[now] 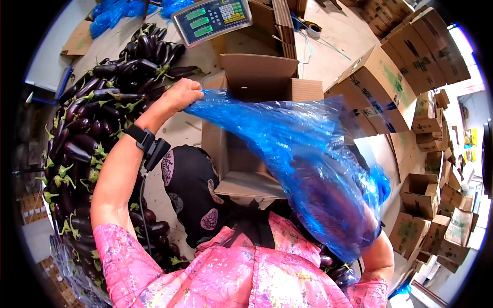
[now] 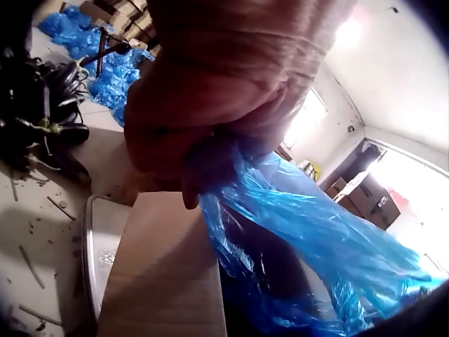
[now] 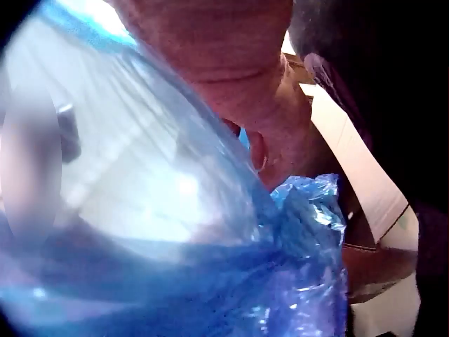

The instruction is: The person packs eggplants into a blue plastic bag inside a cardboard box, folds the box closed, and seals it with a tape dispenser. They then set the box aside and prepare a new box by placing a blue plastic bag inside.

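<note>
A translucent blue plastic bag [image 1: 308, 149] is stretched across the open cardboard box [image 1: 249, 179], above its right part. My left hand [image 1: 182, 95] grips one end of it near the box's far left corner; in the left wrist view, the fingers of that hand [image 2: 210, 119] curl round the gathered plastic [image 2: 302, 203]. At the bag's other end, my right hand [image 1: 367, 220] is largely covered by blue film. The right wrist view has this hand [image 3: 238, 84] with curled fingers holding crumpled plastic [image 3: 309, 210].
Many eggplants [image 1: 82, 128] are heaped along the left. A digital scale [image 1: 213, 20] stands beyond the box. Cartons [image 1: 380, 87] are at the right, smaller boxes [image 1: 421, 195] farther out. A tape roll [image 1: 313, 31] and blue plastic [image 1: 115, 18] lie at the back.
</note>
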Tool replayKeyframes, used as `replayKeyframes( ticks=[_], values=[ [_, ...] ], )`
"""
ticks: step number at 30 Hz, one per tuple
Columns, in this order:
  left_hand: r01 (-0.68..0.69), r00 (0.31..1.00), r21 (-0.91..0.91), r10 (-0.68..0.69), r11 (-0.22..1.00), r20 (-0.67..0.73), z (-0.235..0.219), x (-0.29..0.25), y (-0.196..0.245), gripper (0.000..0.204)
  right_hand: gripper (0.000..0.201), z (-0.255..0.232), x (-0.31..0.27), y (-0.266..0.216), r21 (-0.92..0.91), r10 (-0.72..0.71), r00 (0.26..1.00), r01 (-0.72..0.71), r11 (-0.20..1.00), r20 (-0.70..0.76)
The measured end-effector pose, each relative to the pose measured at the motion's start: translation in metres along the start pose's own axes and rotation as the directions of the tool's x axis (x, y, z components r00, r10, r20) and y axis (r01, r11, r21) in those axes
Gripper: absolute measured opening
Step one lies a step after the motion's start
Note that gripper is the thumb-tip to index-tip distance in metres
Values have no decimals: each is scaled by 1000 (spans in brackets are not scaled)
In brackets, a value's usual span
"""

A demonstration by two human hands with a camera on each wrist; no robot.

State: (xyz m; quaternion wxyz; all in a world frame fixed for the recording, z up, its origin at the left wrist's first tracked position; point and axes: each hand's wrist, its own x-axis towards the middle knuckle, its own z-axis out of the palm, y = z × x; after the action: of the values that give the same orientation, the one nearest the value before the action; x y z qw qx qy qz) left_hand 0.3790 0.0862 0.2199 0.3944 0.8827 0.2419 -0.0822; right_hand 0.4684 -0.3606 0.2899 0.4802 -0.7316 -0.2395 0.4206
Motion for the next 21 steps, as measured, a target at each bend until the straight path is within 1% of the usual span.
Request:
replayKeyframes(
  ticks=[1,2,3,4,5,6,7,8,9,10,11,12,13,14,15,16,17,18,19,20,21],
  values=[
    [56,995,96,-63,994,74,-2,0,11,27,26,-1,-8,-5,20,-26,998,28,999,-52],
    [-23,998,143,30,989,-49,3,4,9,29,26,-2,-14,-8,42,-58,993,63,997,-106],
    [-93,977,196,127,976,-169,8,4,12,34,27,1,-17,-12,63,-91,982,102,993,-163],
    [-152,933,255,223,955,-281,12,4,16,41,27,5,-19,-14,87,-128,968,150,985,-217],
    [-180,924,334,276,925,-267,5,3,17,48,28,9,-19,-16,104,-162,950,196,975,-267],
    [-264,871,283,354,922,-341,3,-2,31,45,28,18,-15,-17,116,-196,930,242,963,-311],
    [-259,938,79,270,963,-216,-4,-17,62,45,28,24,-9,-18,126,-222,910,281,951,-350],
    [-207,977,-123,200,970,-69,-10,-36,99,45,29,31,-2,-19,124,-252,891,318,940,-378],
    [-155,983,-266,176,951,57,-9,-55,130,49,29,37,9,-19,120,-278,873,351,929,-400],
    [-84,969,-395,167,915,181,-1,-70,154,53,29,47,22,-15,106,-311,855,385,917,-415],
    [-115,958,-404,210,908,198,13,-78,164,60,30,55,31,-13,73,-346,840,411,909,-417],
    [-147,943,-414,253,899,215,28,-81,171,66,30,61,39,-11,13,-391,826,434,901,-406],
    [-174,945,-403,268,898,190,43,-80,173,72,31,67,47,-9,-107,-458,806,453,885,-374],
    [-200,945,-393,283,897,165,58,-77,173,78,31,72,51,-8,-288,-539,779,462,839,-320],
    [-87,956,-518,217,851,197,68,-74,175,83,33,73,51,-15,-582,-612,760,402,707,-219],
    [-53,949,-655,242,753,201,80,-74,179,85,35,74,52,-21,-811,-675,729,323,487,-114],
    [-149,954,-610,276,778,119,89,-75,181,85,32,74,55,-17,-839,-729,681,352,414,-74],
    [-240,948,-553,315,798,43,96,-77,183,85,32,75,56,-14,-789,-678,720,327,520,-148],
    [-266,952,-528,307,807,-11,101,-79,185,53,32,76,56,-11,-726,-618,755,296,620,-220],
    [-220,963,-573,271,789,5,103,-74,182,45,32,77,58,-8,-653,-550,786,263,710,-282],
    [-172,972,-617,233,768,19,104,-67,177,37,36,78,60,0,-811,-585,793,222,542,-174]
  ],
)
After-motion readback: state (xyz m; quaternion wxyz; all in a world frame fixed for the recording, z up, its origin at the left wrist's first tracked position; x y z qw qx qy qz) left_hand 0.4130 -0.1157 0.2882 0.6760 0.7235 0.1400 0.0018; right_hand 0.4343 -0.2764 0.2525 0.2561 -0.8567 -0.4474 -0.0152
